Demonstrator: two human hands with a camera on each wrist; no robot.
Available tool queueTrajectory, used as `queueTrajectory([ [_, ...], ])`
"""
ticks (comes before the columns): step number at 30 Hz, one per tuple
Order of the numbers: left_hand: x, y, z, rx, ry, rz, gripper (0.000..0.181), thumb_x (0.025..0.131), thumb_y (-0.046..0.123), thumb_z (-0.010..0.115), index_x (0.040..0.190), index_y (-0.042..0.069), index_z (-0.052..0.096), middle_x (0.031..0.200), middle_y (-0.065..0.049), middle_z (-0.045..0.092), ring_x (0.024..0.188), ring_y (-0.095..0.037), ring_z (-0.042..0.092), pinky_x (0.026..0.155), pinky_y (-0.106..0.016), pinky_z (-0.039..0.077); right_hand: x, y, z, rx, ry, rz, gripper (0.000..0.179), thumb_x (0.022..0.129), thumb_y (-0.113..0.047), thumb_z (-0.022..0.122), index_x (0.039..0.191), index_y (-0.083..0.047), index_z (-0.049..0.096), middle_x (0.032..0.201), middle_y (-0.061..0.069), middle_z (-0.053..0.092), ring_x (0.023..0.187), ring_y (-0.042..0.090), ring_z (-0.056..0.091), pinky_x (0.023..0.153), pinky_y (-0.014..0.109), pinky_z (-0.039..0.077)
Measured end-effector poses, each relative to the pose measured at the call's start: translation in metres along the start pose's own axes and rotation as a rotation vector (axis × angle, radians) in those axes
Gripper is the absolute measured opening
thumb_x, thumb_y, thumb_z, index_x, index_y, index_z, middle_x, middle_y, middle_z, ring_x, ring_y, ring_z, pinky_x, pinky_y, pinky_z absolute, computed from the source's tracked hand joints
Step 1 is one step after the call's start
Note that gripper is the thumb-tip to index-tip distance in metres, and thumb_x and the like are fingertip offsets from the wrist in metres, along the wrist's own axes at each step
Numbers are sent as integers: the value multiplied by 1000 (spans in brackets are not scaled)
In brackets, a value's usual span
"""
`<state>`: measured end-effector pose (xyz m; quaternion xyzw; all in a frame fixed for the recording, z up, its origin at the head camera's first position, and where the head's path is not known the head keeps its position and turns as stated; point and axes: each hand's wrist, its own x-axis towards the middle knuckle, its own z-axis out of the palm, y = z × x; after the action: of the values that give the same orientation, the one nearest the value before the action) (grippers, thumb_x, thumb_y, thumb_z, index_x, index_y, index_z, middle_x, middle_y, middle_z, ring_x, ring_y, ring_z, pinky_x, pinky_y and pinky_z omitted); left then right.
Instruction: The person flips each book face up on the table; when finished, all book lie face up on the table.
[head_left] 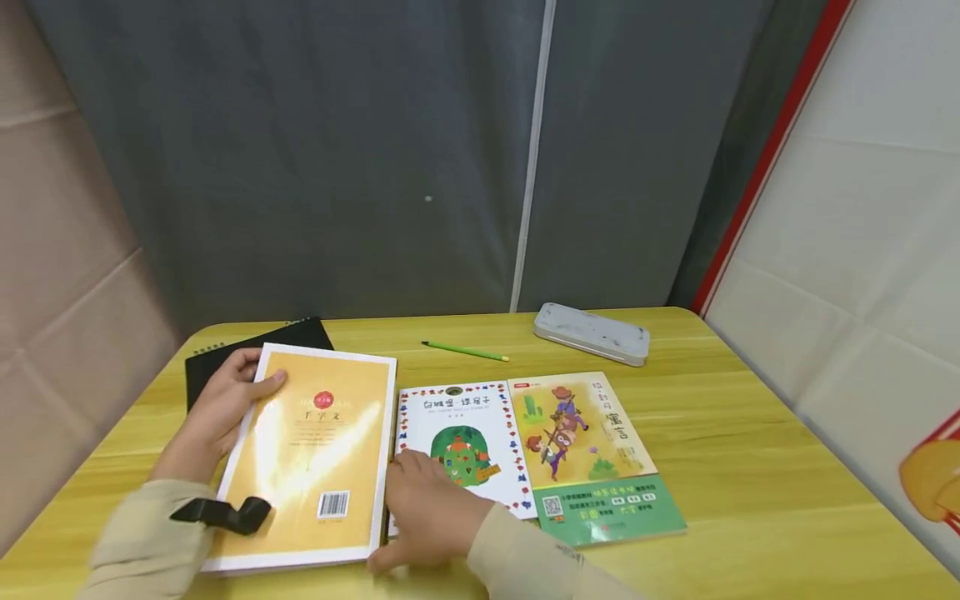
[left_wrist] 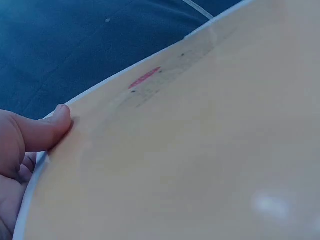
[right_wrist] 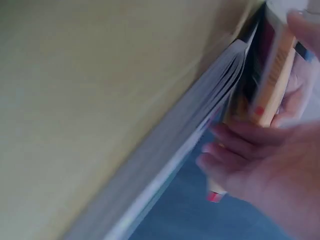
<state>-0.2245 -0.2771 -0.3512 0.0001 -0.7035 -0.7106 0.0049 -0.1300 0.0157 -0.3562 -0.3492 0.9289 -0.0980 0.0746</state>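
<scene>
My left hand grips the left edge of a yellow book with a white border, its thumb lying on the cover. A red seal and a barcode show on that cover, which is raised and tilted. In the left wrist view the thumb presses near the book's edge. At the book's right edge is my right hand, fingers loosely bent, with the book's spine between thumb and fingers in the right wrist view. A white picture book lies flat, partly hidden by this hand.
To its right is a yellow-and-green storybook. Behind them lie a green pencil and a grey-white pencil case. A black spiral notebook is partly covered at the back left. The wooden table meets a dark curtain.
</scene>
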Motion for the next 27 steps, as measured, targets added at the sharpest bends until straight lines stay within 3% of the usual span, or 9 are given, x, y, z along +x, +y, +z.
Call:
queueTrajectory([
  [3, 1, -5, -2, -33, 50, -24, 37, 93, 18, 69, 117, 27, 42, 95, 5, 58, 76, -10, 70, 66, -28, 59, -2, 1, -7, 241, 15, 12, 94, 76, -49, 81, 143, 2, 38, 135, 6, 44, 118, 11, 45, 108, 25, 38],
  [6, 2, -12, -1, -26, 89, -45, 39, 93, 17, 70, 118, 27, 42, 93, 8, 60, 77, -8, 69, 68, -25, 58, -6, 0, -12, 559, 45, 1, 92, 77, -39, 82, 146, -4, 33, 138, 0, 42, 114, 4, 47, 105, 21, 39],
  [9, 3, -17, 3, 44, 90, -46, 43, 92, 16, 72, 122, 20, 42, 91, 10, 61, 77, -6, 67, 68, -22, 56, -10, -5, -14, 859, 77, -85, 84, 80, -28, 79, 145, -10, 28, 141, -5, 44, 121, 0, 46, 107, 21, 37],
  [12, 7, -21, 10, 132, 57, -44, 50, 90, 17, 74, 126, 8, 41, 90, 11, 62, 76, -5, 65, 68, -21, 54, -13, -12, -19, 1043, 95, -188, 82, 85, -19, 75, 146, -14, 21, 147, -5, 44, 132, 1, 42, 108, 22, 37],
  [16, 13, -29, 20, 178, -33, -93, 58, 91, 18, 73, 132, -6, 41, 92, 12, 66, 80, -3, 64, 72, -22, 55, -19, -21, -29, 1077, 132, -266, 79, 89, -17, 71, 150, -16, 21, 152, -3, 40, 135, 4, 41, 101, 19, 42],
  [20, 15, -38, 29, 160, -175, -109, 56, 98, 9, 61, 141, -15, 34, 103, 5, 69, 91, -3, 65, 80, -23, 55, -24, -30, -37, 964, 170, -297, 73, 94, -23, 67, 151, -15, 23, 149, -2, 43, 130, 2, 46, 98, 16, 44],
  [24, 13, -44, 36, 156, -282, -95, 49, 100, 0, 50, 142, -17, 32, 108, -5, 70, 93, -10, 65, 78, -26, 56, -26, -37, -40, 873, 186, -291, 65, 96, -26, 63, 149, -18, 27, 120, -8, 62, 102, -7, 60, 86, 11, 48],
  [27, 9, -45, 41, 165, -307, -96, 46, 99, 2, 53, 138, -17, 39, 102, -8, 71, 90, -16, 66, 75, -29, 56, -24, -40, -41, 851, 189, -282, 61, 96, -26, 61, 148, -20, 30, 95, -14, 62, 81, -11, 59, 76, 10, 50],
])
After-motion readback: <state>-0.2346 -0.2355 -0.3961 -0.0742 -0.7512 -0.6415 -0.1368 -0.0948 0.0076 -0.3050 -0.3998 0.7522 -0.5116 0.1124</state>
